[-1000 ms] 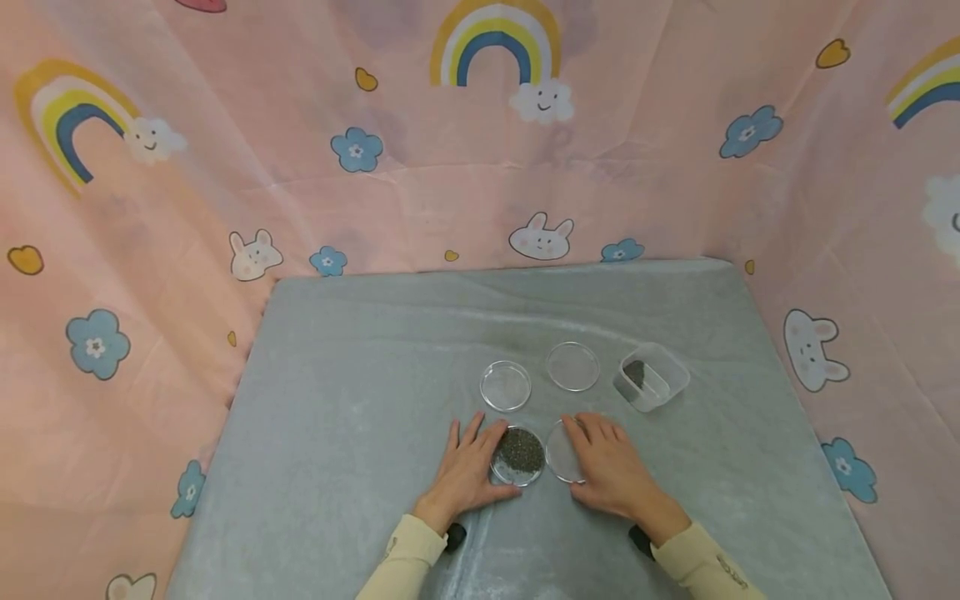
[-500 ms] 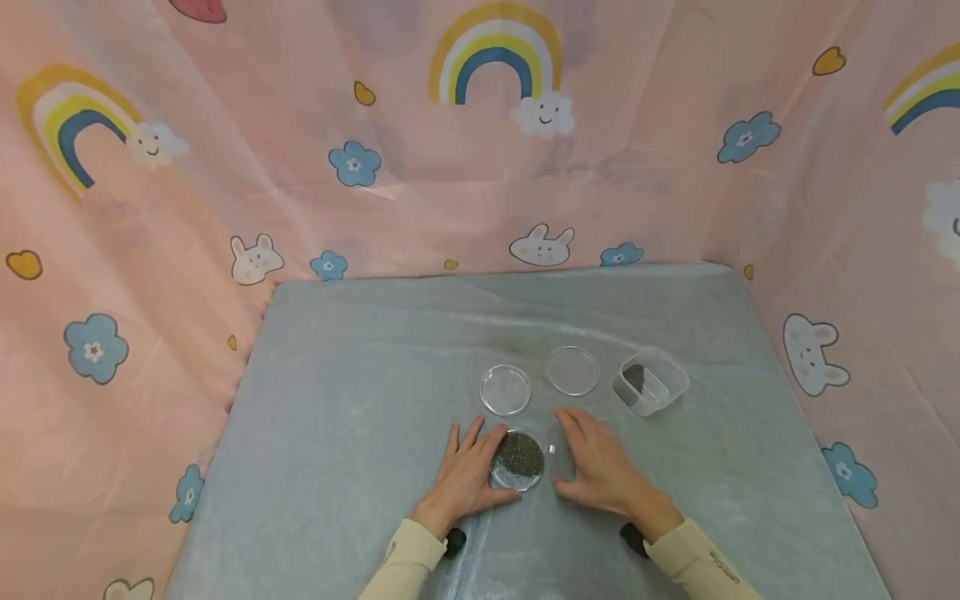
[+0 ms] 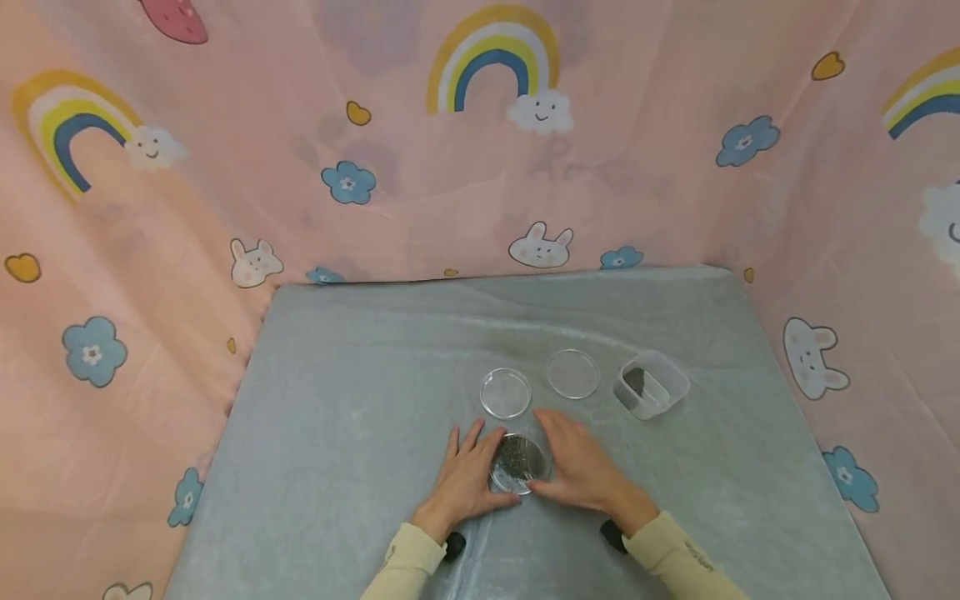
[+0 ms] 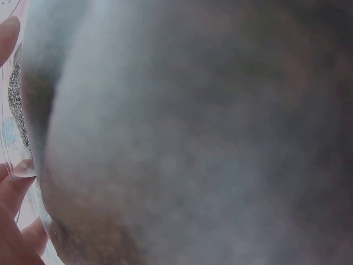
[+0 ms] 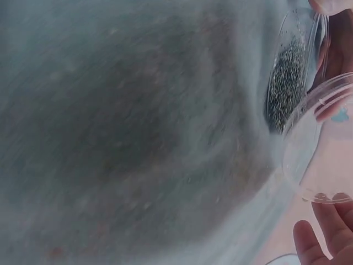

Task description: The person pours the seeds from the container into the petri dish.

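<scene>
Here, the left hand [image 3: 467, 475] curves round the near-left side of a clear, round, shallow dish [image 3: 502, 477] holding dark grey-green granules [image 3: 517, 455]. Its thumb lies along the dish's near edge and its forefinger reaches the far edge, the remaining fingers spread out across the cloth. The dish sits flat on the bench [image 3: 360, 467], which is covered in pale grey-blue fabric, directly between the two hands.

From the other side, the right hand [image 3: 585, 467] grips a separate clear, round, shallow lid [image 5: 325, 160] by its rim, thumb and fingers set apart. The lid is hard to make out from the head camera, but the right wrist view shows it tilted against the plane of the dish, overlapping it in that view. Whether the two rims touch, I cannot tell. The right thumb comes close to the dish's near-right edge.

Just beyond the dish lies a clear, round, flat disc [image 3: 506, 393] with a raised rim. A similar transparent circular plate [image 3: 572, 374] rests near it, farther back and to the right. Right of that plate stands a translucent, box-shaped container with rounded corners [image 3: 675, 385], dark grains [image 3: 634, 381] showing at its left. Both forearms wear cream sleeves [image 3: 411, 560]. A pink curtain [image 3: 420, 175] printed with rainbows, rabbits and blue flowers surrounds the bench.
</scene>
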Demonstrator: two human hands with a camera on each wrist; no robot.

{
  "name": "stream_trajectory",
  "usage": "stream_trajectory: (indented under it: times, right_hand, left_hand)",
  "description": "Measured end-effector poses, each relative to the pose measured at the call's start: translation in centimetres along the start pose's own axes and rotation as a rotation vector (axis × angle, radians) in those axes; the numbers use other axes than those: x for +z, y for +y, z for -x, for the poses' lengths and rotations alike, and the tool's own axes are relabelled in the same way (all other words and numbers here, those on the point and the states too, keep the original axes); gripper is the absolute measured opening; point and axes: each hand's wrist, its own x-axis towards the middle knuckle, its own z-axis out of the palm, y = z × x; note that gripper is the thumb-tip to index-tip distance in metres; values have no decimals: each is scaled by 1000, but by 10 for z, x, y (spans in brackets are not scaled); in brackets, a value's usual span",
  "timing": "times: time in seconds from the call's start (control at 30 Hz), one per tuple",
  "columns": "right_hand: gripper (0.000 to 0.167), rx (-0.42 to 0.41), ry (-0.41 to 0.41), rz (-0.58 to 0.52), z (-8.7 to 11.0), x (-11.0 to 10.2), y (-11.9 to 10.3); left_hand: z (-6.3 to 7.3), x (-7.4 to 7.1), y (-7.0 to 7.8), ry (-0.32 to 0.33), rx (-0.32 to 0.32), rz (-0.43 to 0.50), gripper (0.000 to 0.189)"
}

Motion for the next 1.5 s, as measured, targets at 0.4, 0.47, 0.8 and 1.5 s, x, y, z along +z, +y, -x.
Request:
stream_trajectory:
  times: [0.4, 0.47, 0.8, 1.5]
  right_hand:
    - [90, -55, -90, 38, -11, 17, -10]
    - [89, -60, -98, 37, -11, 19, -10]
    - [86, -88, -76, 64, -7, 25, -11]
    - [68, 80, -24, -43, 10, 24, 1]
  left_hand:
    - [1, 2, -2, 71, 32, -46, 101]
    - [1, 3, -3, 81, 40, -52, 100]
    - [3, 7, -6, 182, 68, -24, 100]
    - [3, 4, -9, 165, 88, 16, 104]
